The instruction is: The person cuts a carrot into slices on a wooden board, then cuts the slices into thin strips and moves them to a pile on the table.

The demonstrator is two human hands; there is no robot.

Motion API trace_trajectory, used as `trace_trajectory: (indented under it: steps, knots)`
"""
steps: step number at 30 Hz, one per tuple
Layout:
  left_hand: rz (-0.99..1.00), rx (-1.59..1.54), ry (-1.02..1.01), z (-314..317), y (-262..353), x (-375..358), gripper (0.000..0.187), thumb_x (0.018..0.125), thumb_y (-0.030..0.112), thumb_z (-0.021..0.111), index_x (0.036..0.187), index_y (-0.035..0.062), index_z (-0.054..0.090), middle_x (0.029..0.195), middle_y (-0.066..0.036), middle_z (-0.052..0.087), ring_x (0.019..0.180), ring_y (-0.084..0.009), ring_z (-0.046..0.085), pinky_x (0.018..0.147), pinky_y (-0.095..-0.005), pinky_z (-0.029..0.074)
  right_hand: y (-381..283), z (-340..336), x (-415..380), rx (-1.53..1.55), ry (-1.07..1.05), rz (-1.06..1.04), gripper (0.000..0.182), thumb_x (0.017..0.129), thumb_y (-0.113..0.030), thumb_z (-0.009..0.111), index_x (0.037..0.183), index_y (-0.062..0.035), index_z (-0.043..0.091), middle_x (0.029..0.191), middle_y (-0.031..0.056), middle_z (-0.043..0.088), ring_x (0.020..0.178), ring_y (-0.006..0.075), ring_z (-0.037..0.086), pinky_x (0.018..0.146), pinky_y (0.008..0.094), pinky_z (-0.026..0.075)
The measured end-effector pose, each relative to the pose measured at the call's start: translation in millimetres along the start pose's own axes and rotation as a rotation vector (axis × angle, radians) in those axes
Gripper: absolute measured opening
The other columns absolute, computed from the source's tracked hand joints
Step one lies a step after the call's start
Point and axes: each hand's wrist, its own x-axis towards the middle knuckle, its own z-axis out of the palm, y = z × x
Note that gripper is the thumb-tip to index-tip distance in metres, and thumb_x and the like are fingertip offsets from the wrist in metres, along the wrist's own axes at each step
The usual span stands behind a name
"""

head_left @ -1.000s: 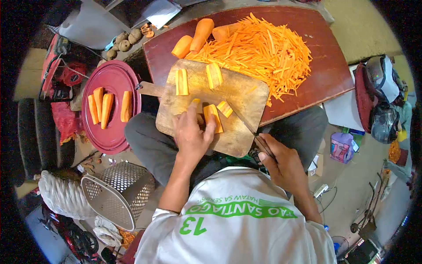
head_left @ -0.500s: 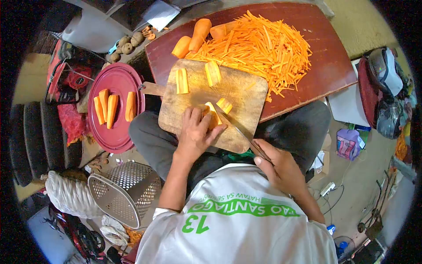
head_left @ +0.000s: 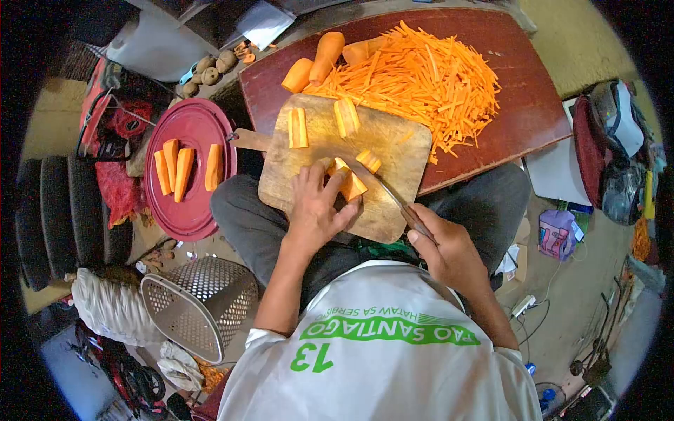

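My left hand rests on the wooden cutting board, its fingers closed round a carrot piece. The handle of a knife is in my right hand, and the blade lies against the upper right side of that piece. Just beyond the blade is a short cut carrot chunk. Two flat carrot slabs, one at the left and one at the top, lie farther up the board. The board sits over my lap, against the red table.
Carrot strips are heaped on the table beside whole peeled carrots. Several carrot pieces lie on a red lid at the left. A perforated basket is at the lower left, and a purple packet at the right.
The carrot piece under my left hand has turned and shows more of its orange side. The board, table and lid appear slightly farther right in view. Both hands keep their hold.
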Motion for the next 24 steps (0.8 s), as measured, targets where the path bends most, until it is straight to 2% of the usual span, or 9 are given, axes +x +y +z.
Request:
trace_trajectory:
  steps: [2, 5, 11, 17, 20, 23, 24]
  knots:
    - [-0.024, 0.028, 0.011, 3, 7, 0, 0.052, 0.082, 0.029, 0.088, 0.124, 0.0016, 0.073, 0.131, -0.022, 0.062, 0.118, -0.042, 0.057, 0.102, -0.0532, 0.047, -2, -2, 3, -0.004, 0.004, -0.004, 0.041, 0.106, -0.018, 0.064, 0.144, -0.0037, 0.058, 0.114, 0.0273, 0.075, 0.105, 0.0476, 0.074, 0.089, 0.0516, 0.06]
    - [-0.01, 0.023, 0.045, 7, 7, -2, 0.046, 0.084, 0.029, 0.088, 0.119, 0.0021, 0.074, 0.129, -0.021, 0.063, 0.118, -0.0424, 0.057, 0.102, -0.0539, 0.047, -4, -1, 8, 0.019, -0.075, 0.019, 0.041, 0.105, -0.012, 0.065, 0.144, 0.0014, 0.059, 0.113, 0.027, 0.074, 0.103, 0.0445, 0.075, 0.088, 0.0443, 0.058]
    - [0.121, 0.057, 0.05, 9, 3, 0, 0.036, 0.083, 0.022, 0.087, 0.112, 0.0034, 0.076, 0.119, -0.018, 0.064, 0.109, -0.0377, 0.059, 0.094, -0.0508, 0.044, -6, 10, 23, -0.065, -0.104, -0.071, 0.041, 0.106, -0.014, 0.065, 0.142, 0.0013, 0.057, 0.119, 0.0284, 0.073, 0.107, 0.0481, 0.073, 0.087, 0.0492, 0.059]
    - [0.161, 0.049, 0.068, 12, 2, 4, 0.032, 0.082, 0.019, 0.087, 0.108, 0.0038, 0.076, 0.12, -0.016, 0.066, 0.108, -0.0358, 0.06, 0.092, -0.0505, 0.043, -16, 8, 28, -0.201, -0.124, -0.089, 0.042, 0.105, -0.014, 0.065, 0.143, -0.0009, 0.054, 0.113, 0.0281, 0.073, 0.1, 0.0502, 0.073, 0.08, 0.0556, 0.06]
    - [0.168, 0.024, 0.062, 12, 0, 6, 0.032, 0.081, 0.019, 0.087, 0.107, 0.0042, 0.076, 0.119, -0.015, 0.067, 0.107, -0.035, 0.06, 0.092, -0.0506, 0.042, -18, 11, 30, -0.217, -0.198, -0.006, 0.045, 0.106, -0.025, 0.064, 0.141, 0.0003, 0.052, 0.112, 0.0265, 0.071, 0.09, 0.0483, 0.074, 0.075, 0.0567, 0.062]
    - [0.168, -0.013, 0.063, 10, -2, 7, 0.031, 0.081, 0.019, 0.087, 0.107, 0.0044, 0.077, 0.117, -0.013, 0.067, 0.106, -0.0345, 0.059, 0.091, -0.0507, 0.041, -20, 17, 40, -0.23, -0.236, 0.038, 0.042, 0.105, -0.022, 0.066, 0.137, -0.0001, 0.052, 0.105, 0.0267, 0.072, 0.091, 0.0488, 0.073, 0.074, 0.0563, 0.061]
    - [0.17, -0.028, 0.066, 10, -2, 6, 0.031, 0.081, 0.019, 0.087, 0.106, 0.0045, 0.077, 0.116, -0.012, 0.067, 0.106, -0.0344, 0.059, 0.091, -0.0508, 0.041, -16, 22, 47, -0.208, -0.151, -0.087, 0.042, 0.104, -0.02, 0.067, 0.138, -0.0001, 0.051, 0.103, 0.0272, 0.072, 0.091, 0.0492, 0.073, 0.074, 0.0567, 0.06]
